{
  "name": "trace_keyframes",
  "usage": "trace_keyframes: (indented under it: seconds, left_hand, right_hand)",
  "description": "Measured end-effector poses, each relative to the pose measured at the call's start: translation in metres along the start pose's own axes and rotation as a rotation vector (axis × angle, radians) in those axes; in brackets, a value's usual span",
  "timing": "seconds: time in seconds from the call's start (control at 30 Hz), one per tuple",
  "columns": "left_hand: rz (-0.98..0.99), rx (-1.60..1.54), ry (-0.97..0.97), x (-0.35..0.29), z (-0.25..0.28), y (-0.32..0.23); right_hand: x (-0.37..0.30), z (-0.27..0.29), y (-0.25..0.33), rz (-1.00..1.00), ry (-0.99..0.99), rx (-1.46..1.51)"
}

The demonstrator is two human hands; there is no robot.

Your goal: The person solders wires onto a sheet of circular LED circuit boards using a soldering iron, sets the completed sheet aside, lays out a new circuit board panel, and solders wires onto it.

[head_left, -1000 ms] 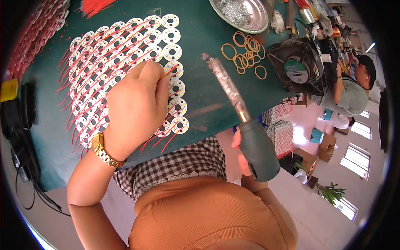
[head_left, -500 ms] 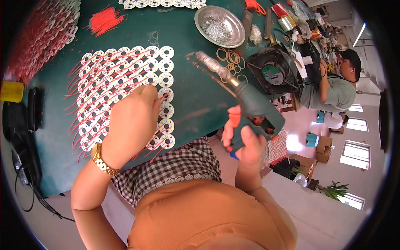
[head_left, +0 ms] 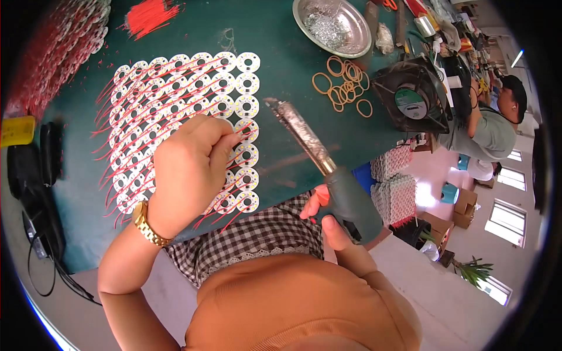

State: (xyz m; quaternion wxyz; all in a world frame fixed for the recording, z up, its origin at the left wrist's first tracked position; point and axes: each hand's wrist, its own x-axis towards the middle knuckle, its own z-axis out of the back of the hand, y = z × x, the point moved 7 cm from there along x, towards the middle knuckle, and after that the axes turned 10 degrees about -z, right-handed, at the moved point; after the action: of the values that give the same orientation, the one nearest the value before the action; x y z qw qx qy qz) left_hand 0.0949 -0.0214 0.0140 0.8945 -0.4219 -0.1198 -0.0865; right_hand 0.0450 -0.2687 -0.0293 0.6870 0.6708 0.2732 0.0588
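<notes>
Green tabletop (head_left: pixel 281 65) carries round boards (head_left: pixel 192 83) — hands (head_left: pixel 190 164) (head_left: pixel 333 233) pinch red wire (head_left: pixel 245 128) (left), grip metal-barrelled tool (head_left: pixel 325 161) (right)

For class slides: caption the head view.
Left hand pinches red wire over ring-shaped LED boards; right hand holds soldering gun.

The soldering gun's handle (head_left: pixel 354 198) looks matt plastic — its barrel (head_left: pixel 308 138) rough, shiny metal — the bowl (head_left: pixel 358 35) smooth metal.

A green table (head_left: pixel 351 137) bears round boards (head_left: pixel 182 113), tan bands (head_left: pixel 346 89), a bowl (head_left: pixel 358 28).
</notes>
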Motion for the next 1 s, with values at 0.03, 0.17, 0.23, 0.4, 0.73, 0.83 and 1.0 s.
trace_keyframes:
  seconds: [0.03, 0.17, 0.23, 0.4, 0.73, 0.83, 1.0]
  left_hand:
    - [-0.057, 0.068, -0.055, -0.001, 0.001, -0.005]
    - [-0.035, 0.097, -0.03, -0.002, -0.001, -0.003]
    - [-0.044, 0.11, -0.033, -0.001, -0.001, -0.002]
    - [0.019, 0.136, 0.046, 0.0, 0.001, 0.0]
    - [-0.027, 0.108, 0.04, 0.0, 0.001, 0.001]
    - [-0.023, 0.083, 0.039, 0.001, 0.002, 0.001]
    - [-0.005, 0.099, 0.042, 0.001, 0.003, 0.0]
  right_hand:
    - [-0.002, 0.002, -0.012, -0.093, 0.007, 0.047]
    - [-0.015, 0.006, -0.013, -0.084, -0.015, -0.08]
    - [-0.023, 0.007, -0.015, -0.099, -0.031, -0.01]
    - [-0.017, 0.003, 0.003, -0.181, 0.136, -0.23]
    - [0.011, -0.022, 0.036, -0.171, -0.027, -0.208]
    - [0.01, -0.024, 0.044, -0.066, -0.013, -0.368]
    - [0.003, -0.02, 0.043, -0.022, -0.026, -0.569]
